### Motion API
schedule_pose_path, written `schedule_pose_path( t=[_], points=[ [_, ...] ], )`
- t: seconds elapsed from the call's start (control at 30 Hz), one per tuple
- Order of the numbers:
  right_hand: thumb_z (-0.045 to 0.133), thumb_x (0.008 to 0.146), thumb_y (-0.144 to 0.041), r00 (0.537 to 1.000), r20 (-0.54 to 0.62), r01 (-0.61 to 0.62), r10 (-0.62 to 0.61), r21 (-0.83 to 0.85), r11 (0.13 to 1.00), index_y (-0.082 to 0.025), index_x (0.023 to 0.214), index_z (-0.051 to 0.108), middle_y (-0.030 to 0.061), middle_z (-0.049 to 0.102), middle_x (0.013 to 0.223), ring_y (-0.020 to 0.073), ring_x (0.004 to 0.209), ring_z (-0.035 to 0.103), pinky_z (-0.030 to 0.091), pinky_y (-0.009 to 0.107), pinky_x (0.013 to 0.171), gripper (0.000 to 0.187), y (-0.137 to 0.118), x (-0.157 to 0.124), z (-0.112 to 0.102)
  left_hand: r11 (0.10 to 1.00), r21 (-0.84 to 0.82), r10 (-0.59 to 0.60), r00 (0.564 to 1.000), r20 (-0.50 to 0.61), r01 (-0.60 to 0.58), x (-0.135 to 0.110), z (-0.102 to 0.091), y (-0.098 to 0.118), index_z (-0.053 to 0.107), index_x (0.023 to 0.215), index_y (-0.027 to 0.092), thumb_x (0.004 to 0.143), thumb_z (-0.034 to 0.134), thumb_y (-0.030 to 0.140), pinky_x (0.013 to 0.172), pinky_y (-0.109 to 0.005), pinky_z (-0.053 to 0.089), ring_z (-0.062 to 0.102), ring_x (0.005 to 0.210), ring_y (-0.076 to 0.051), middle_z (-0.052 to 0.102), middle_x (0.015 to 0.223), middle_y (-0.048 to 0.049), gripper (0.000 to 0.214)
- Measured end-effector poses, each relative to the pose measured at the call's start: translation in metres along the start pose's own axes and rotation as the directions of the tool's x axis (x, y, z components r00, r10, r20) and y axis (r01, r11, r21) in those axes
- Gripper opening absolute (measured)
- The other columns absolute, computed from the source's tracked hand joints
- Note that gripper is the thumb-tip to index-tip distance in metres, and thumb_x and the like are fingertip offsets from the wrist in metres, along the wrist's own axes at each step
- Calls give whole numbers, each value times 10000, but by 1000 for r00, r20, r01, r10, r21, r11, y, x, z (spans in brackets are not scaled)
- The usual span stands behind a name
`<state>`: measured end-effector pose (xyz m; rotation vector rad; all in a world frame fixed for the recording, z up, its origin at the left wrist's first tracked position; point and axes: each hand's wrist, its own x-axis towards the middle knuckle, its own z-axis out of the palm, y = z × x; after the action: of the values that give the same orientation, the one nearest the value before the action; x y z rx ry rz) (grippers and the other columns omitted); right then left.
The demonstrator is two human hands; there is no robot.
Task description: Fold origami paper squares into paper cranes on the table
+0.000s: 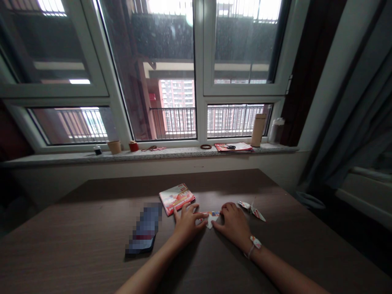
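A small piece of folded paper (210,221), white with a printed coloured edge, lies on the brown table between my two hands. My left hand (189,222) pinches its left end with thumb and index finger, the other fingers spread toward the stack of printed leaflets (177,198). At the paper's right end, my right hand (233,220) presses with its thumb and curled fingers, which partly hide it. Just beyond the right hand lies a folded paper shape with wing-like parts (252,210). A band with a white and red ornament (255,242) circles my right wrist.
Left of my left hand lies a dark phone-like slab (143,228), its surface pixelated. The windowsill (180,152) behind the table (76,245) bears a paper cup (114,147), a red spool (133,146), scissors (231,147) on printed sheets, and a tan bottle (258,130).
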<state>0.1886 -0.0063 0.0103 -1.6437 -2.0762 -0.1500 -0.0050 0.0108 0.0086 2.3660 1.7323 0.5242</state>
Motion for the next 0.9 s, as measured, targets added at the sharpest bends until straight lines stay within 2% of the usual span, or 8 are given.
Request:
schedule_pose_path(
  t=[0.13,0.5,0.67,0.9],
  points=[
    [560,839,-353,1000,-7,-8,8,4,1000,-167,823,664,86,633,929,226,972,529,368,297,864,214,7,5,4,1000,-2,-8,1000,20,8,1,0,-1,674,1029,488,795,623,484,1006,-750,12,311,1316,-357,504,1376,28,240],
    [525,870,-233,999,-32,-33,33,11,999,-174,805,648,63,639,896,212,931,542,376,296,827,151,22,18,10,1000,6,-9,999,32,9,2,-4,0,654,1060,507,790,618,495,997,-744,68,325,1313,-362,503,1379,13,272],
    [500,878,-209,999,-46,-17,14,-64,998,-171,830,646,76,641,906,226,929,539,377,315,808,158,23,18,13,1000,7,1,1000,20,-1,2,-3,0,633,1078,529,783,635,470,985,-753,73,333,1312,-358,502,1380,10,300],
    [480,875,-177,998,-54,-16,11,-79,997,-163,837,645,96,636,894,249,915,541,396,339,801,169,23,18,17,999,25,-35,999,-38,36,1,-1,2,656,1107,418,760,667,435,1014,-740,35,332,1318,-354,491,1391,-43,348]
  ],
)
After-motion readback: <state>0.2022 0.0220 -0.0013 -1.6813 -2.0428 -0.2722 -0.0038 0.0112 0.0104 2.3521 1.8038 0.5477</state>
